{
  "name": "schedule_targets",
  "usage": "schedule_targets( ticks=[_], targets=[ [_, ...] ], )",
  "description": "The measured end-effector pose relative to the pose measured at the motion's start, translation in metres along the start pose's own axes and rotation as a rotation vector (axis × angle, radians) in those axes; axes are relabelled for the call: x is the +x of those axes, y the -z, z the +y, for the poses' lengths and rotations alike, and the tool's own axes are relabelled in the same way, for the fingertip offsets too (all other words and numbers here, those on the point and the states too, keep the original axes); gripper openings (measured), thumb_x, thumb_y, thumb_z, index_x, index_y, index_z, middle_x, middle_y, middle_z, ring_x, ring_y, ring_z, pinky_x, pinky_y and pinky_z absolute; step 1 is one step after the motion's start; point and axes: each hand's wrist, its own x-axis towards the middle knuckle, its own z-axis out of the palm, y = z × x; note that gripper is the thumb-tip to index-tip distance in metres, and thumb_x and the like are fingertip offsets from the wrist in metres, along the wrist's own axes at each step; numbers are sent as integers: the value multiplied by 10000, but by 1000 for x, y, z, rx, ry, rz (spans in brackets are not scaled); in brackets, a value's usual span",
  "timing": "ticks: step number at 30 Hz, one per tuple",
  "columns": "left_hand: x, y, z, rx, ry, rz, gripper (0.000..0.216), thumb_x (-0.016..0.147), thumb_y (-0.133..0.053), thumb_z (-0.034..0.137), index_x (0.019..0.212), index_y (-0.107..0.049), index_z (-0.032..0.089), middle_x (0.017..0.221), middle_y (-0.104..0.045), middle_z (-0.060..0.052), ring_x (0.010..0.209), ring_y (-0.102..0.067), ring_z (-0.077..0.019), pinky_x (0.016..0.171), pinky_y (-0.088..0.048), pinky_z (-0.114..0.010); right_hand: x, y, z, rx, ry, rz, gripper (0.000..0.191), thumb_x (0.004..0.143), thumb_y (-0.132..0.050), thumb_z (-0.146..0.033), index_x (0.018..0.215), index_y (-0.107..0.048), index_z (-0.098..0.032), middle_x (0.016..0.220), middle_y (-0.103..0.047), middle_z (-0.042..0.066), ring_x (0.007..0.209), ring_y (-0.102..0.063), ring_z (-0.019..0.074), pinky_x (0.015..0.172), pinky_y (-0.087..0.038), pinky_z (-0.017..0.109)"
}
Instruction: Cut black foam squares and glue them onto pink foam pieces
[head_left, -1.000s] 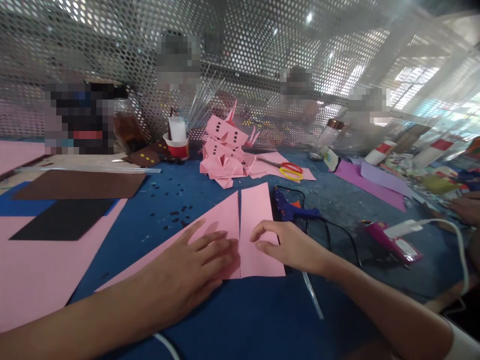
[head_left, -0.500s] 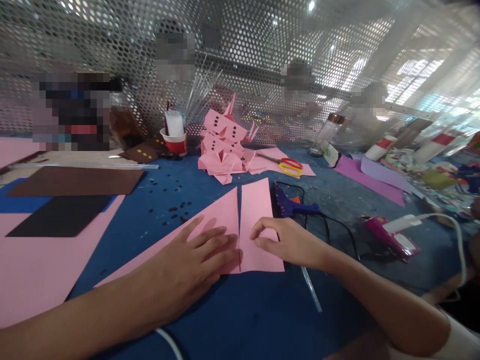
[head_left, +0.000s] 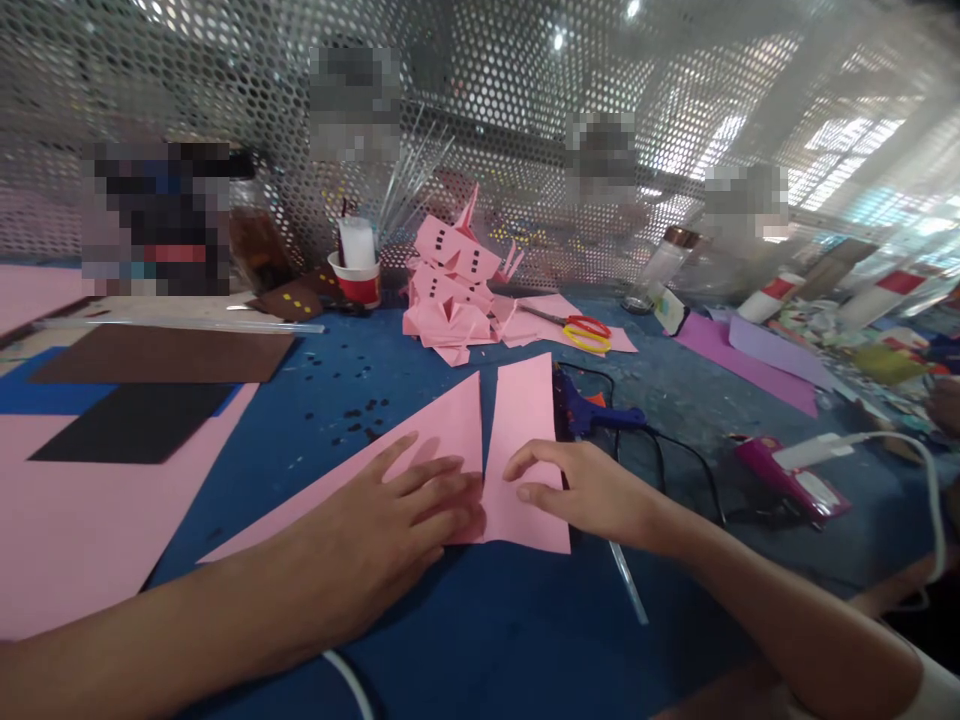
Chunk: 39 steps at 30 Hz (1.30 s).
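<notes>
Flat on a triangular piece of pink paper [head_left: 450, 420] rests my left hand [head_left: 405, 520], its fingers spread. To its right lies a narrow pink paper strip [head_left: 525, 410], with a thin wedge-shaped gap between the two at the top. My right hand [head_left: 577, 495] hovers over or lightly touches the strip, thumb and fingertips curved and apart, holding nothing. A blue glue gun [head_left: 600, 412] sits just beyond the strip's right edge, and a clear glue stick [head_left: 628, 585] lies below my right wrist.
Folded pink paper pieces [head_left: 450, 290] are heaped at the back, beside red-and-yellow scissors [head_left: 589, 335]. Brown [head_left: 165, 355] and black sheets [head_left: 135, 425] lie at left. A paper cup [head_left: 356, 280] stands near the perforated metal screen [head_left: 510, 90]. A magenta device [head_left: 795, 480] with a white cable is at right.
The gap between the pink triangle and the strip has widened at the top as the strip tilted right. My right hand moved slightly with it; my left hand stays on the triangle.
</notes>
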Motion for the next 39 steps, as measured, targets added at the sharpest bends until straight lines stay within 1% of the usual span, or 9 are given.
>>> schedule_targets(
  ticks=[4, 7, 13, 17, 22, 28, 34, 36, 39],
  targets=[
    [0, 0, 0, 15, -17, -29, 368, 962, -448, 227, 1309, -514, 331, 1420, -526, 11, 1350, -416, -234, 1185, -112, -498, -1, 1, 0, 9, 15, -15, 193, 865, -575, -241, 1023, -671, -299, 982, -713, -57, 737, -599, 129, 672, -406, 250],
    [1, -1, -1, 12, -11, -17, 356, 960, -454, 226, 1293, -525, 331, 1422, -523, 5, 1347, -421, -225, 1185, -123, -485, -2, 1, 1, 15, 33, -24, 194, 866, -566, -224, 1013, -673, -292, 997, -711, -49, 780, -604, 139, 703, -411, 256],
    [-1, -3, -1, 9, -18, -40, 425, 941, -472, 217, 1351, -472, 327, 1468, -472, 4, 1371, -384, -243, 1184, -85, -498, -1, 4, 2, -3, 24, -26, 188, 876, -589, -287, 1050, -660, -288, 974, -707, -30, 736, -595, 141, 684, -415, 263],
    [-3, -4, -2, -13, -15, -59, 484, 905, -505, 209, 1367, -450, 341, 1471, -464, 0, 1380, -370, -253, 1181, -99, -502, 0, 4, 2, 3, 48, -38, 230, 852, -629, -287, 1078, -658, -261, 983, -706, -2, 776, -605, 154, 728, -424, 274],
    [-3, -6, -5, -20, -28, -65, 525, 879, -503, 164, 1368, -444, 344, 1471, -460, 2, 1391, -353, -255, 1183, -76, -509, -2, 4, 2, -6, 32, -72, 230, 860, -594, -248, 1079, -645, -295, 1022, -697, -49, 695, -564, 117, 670, -392, 254],
    [-2, -6, -6, 1, -50, -78, 542, 877, -488, 142, 1378, -435, 342, 1489, -438, 0, 1380, -369, -252, 1180, -89, -512, -4, 6, 1, 7, 60, -86, 208, 850, -583, -211, 1034, -642, -287, 1019, -694, -78, 748, -565, 105, 684, -373, 233],
    [-2, -4, -2, -26, -41, -11, 495, 882, -491, 145, 1349, -474, 309, 1439, -495, -27, 1379, -375, -239, 1193, -98, -495, -1, 6, 2, -46, 12, -84, 174, 853, -592, -269, 1016, -641, -303, 885, -682, -78, 626, -506, 93, 600, -346, 233],
    [-1, -3, -2, -38, -37, -9, 475, 894, -489, 161, 1346, -478, 305, 1414, -520, -24, 1371, -390, -226, 1199, -104, -475, -1, 5, 2, -56, 3, -90, 169, 852, -595, -282, 1013, -643, -303, 873, -681, -73, 621, -505, 95, 594, -346, 235],
    [-1, -1, -1, -51, -54, -45, 487, 897, -495, 173, 1363, -461, 312, 1389, -544, -6, 1359, -409, -211, 1205, -95, -454, -1, 5, 3, -60, -5, -97, 174, 844, -611, -302, 1015, -646, -300, 857, -681, -65, 614, -510, 100, 586, -346, 240]
  ],
)
